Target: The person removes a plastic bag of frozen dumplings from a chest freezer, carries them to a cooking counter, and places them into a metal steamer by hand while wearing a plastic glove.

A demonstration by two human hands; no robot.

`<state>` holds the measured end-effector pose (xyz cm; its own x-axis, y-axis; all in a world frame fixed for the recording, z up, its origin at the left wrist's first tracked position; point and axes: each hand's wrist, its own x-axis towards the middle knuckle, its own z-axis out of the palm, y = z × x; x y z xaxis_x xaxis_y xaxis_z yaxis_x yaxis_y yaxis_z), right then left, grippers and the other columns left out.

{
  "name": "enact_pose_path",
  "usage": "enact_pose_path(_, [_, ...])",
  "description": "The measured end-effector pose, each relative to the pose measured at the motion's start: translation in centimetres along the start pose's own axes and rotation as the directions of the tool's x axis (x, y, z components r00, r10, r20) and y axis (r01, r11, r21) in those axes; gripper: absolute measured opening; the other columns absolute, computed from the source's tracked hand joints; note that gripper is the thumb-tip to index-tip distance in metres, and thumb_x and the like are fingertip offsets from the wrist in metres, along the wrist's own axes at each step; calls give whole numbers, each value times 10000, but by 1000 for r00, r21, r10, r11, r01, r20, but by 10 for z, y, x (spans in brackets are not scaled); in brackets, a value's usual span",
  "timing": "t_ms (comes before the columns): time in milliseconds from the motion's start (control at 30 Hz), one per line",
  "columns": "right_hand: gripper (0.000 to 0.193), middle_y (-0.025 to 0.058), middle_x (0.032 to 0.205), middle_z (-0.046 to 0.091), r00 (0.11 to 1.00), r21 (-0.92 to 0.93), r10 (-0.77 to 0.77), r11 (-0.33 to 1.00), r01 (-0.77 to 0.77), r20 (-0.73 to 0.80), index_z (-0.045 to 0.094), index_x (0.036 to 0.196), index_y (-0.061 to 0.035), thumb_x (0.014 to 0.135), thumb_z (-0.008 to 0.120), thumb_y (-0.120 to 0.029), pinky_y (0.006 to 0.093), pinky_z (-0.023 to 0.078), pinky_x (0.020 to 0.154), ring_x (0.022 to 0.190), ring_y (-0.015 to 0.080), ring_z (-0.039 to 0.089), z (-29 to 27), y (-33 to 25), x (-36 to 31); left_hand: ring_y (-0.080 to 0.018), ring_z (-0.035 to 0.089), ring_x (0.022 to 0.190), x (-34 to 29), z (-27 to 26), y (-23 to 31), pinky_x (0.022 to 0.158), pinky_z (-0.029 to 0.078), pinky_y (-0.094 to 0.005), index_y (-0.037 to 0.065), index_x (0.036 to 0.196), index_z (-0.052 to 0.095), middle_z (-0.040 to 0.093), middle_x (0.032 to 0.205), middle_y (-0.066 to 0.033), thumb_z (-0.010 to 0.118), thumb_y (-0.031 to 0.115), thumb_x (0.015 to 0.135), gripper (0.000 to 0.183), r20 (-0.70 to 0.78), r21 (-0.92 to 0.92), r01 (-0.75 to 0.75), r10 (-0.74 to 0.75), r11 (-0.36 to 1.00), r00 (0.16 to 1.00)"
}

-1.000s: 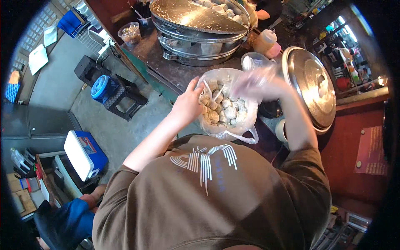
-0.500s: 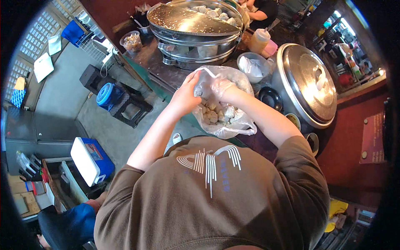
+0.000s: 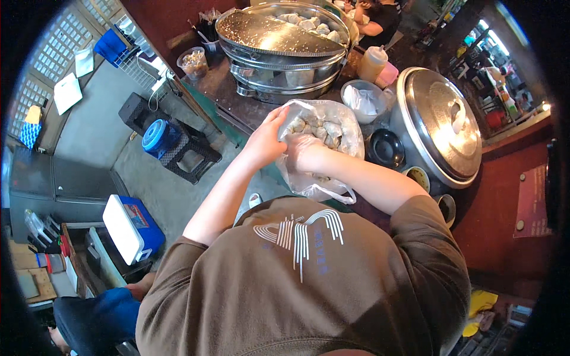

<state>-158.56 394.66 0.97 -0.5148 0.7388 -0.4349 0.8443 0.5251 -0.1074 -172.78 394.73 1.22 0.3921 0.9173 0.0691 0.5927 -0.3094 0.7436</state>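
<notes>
A clear plastic bag (image 3: 350, 121) stands with its mouth spread on the near edge of the counter, with several pale dumplings (image 3: 323, 132) inside. My left hand (image 3: 266, 139) grips the bag's left rim, fingers along the edge and thumb on the near side. Reaching in from the right, my right hand (image 3: 304, 153) is down inside the bag at its left side. It seems to wear a thin clear glove. Its fingers are hidden among the dumplings and the plastic, so I cannot tell whether they hold anything.
Beyond the bag stands a stacked metal steamer (image 3: 285, 65) with dumplings on top. To the right are a tub with white plastic (image 3: 362, 101), a black bowl (image 3: 386, 148) and a big lidded pot (image 3: 439, 124). A squeeze bottle (image 3: 373, 64) stands behind. Another person (image 3: 380, 24) sits at the far side.
My right hand has moved down and left, deeper into the bag. Dumplings now show beyond it, where before they showed nearer me. The left hand stays on the rim.
</notes>
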Motion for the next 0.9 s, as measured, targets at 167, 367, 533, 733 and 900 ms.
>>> enact_pose_path(167, [251,144,1107,657,997,-52,-79,995,80,28,713,963,-76,774,609,-206,366,531,811,1017,262,645,10,-5,3,-320,435,1292,2,-3,-1,1036,391,-343,91,1444,350,344,1486,-118,553,-13,655,822,8,-25,54,-54,998,999])
enact_pose_path(367, [275,182,1110,643,988,-184,-82,981,58,-129,679,1016,-57,794,608,-202,384,531,803,1026,279,642,57,2,22,-209,607,890,4,2,-7,743,486,-286,113,1455,352,380,1467,-90,546,-49,665,829,-45,37,-30,32,999,998])
enact_pose_path(533, [290,178,1072,655,997,156,-34,987,24,65,673,997,-49,815,608,-265,398,515,828,1014,288,640,-13,18,-22,-208,605,892,5,-4,-15,724,487,-280,92,1449,358,376,1467,-105,550,-45,666,818,-23,-7,-38,38,999,999])
enact_pose_path(733, [386,76,1032,653,860,739,-447,486,466,-247,633,1064,-30,791,685,-298,338,465,876,963,172,603,-76,149,-49,-315,447,1279,4,-9,-15,1030,398,-344,53,1435,344,361,1462,-128,578,-11,683,791,-9,-89,-50,49,995,999])
enact_pose_path(900, [375,72,904,631,879,-602,-296,798,13,-373,580,1112,-18,792,648,-202,338,494,878,912,189,618,-192,193,33,-322,450,1274,-3,-11,-13,1035,393,-349,41,1443,322,358,1461,-134,577,-9,684,803,-28,-76,-54,52,996,998])
